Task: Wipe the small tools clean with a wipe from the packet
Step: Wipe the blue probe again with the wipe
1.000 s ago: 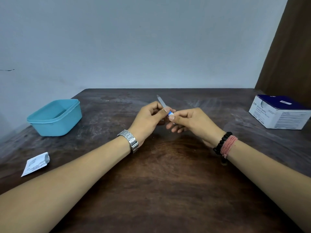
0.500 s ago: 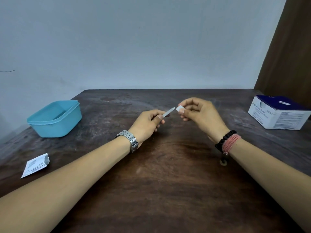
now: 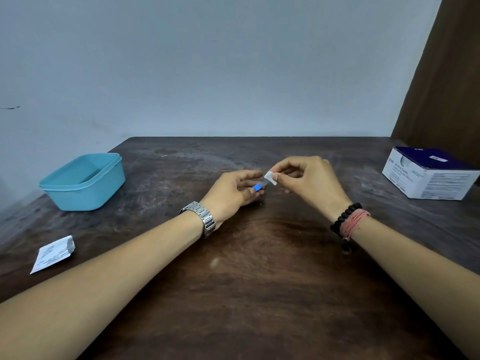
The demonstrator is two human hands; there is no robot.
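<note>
On the one dark wooden table (image 3: 259,294) we count, largest first: one white-and-navy box (image 3: 430,174) at far right, one turquoise tub (image 3: 83,181) at far left, one torn white packet (image 3: 53,253) near the left edge, one small tool (image 3: 259,186) with a blue handle, one folded wipe (image 3: 270,177). Our left hand (image 3: 231,190) grips the tool by its handle above the table centre; our right hand (image 3: 309,180) pinches the wipe round the blade. Half a second ago wipe and blade tip were just apart; they now touch, and the blue handle shows
</note>
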